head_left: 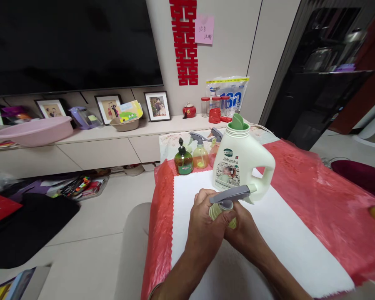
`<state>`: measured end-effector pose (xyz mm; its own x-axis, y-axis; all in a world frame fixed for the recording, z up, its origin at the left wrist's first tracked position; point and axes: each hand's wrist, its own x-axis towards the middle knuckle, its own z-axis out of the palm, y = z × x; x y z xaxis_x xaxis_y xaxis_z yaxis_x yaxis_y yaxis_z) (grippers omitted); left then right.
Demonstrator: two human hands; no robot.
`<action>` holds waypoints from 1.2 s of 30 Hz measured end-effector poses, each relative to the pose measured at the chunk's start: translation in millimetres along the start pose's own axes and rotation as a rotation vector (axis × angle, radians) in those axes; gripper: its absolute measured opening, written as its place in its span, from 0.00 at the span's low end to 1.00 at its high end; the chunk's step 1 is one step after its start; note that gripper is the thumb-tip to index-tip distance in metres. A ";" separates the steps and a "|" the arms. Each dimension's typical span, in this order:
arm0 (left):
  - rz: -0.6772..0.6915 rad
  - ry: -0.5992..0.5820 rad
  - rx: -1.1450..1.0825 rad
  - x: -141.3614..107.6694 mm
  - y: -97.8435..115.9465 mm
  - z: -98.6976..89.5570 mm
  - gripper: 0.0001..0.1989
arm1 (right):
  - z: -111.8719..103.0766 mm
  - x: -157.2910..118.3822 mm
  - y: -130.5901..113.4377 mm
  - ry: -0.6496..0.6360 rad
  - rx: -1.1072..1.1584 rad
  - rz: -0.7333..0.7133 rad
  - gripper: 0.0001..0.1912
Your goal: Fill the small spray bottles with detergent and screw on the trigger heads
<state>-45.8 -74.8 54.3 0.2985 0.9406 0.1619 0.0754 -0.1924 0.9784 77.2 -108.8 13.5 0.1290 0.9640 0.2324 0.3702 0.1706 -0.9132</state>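
A small yellow-green spray bottle (217, 211) with a grey trigger head (233, 193) is held between my two hands, above a white cloth (287, 237). My left hand (203, 221) wraps its near left side, fingers closed. From the right, my right hand (242, 223) closes round the bottle, its fingers partly hidden. Just beyond stands a large cream jug (221, 156) with a green scoop-like piece (237, 121) in its mouth. To the jug's left are a green pump bottle (183, 160), a yellow spray bottle (200, 156) and a pink spray bottle (213, 153).
Red plastic sheeting (318, 183) covers the table around the cloth. Behind it, a long cabinet (96, 148) bears a pink basin (34, 131), framed photos, red-lidded jars and a red pot (189, 111). A grey stool or seat (134, 250) stands left of the table.
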 end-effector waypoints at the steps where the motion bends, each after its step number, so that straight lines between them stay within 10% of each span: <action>1: 0.016 -0.014 0.015 1.0 0.1 -1.4 0.10 | -0.8 0.2 0.0 -0.018 0.001 0.003 0.13; 15: 0.176 -0.233 -0.148 8.8 -19.3 -11.1 0.09 | -4.2 4.1 -12.9 -0.083 0.019 -0.074 0.14; 36: 0.018 -0.169 -0.273 10.8 -25.9 -10.1 0.17 | -6.6 4.9 -11.5 -0.101 0.028 0.074 0.22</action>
<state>-54.1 -56.9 31.9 0.4527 0.8737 0.1783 -0.1829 -0.1047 0.9775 79.6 -107.4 27.3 0.0615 0.9895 0.1304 0.3368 0.1024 -0.9360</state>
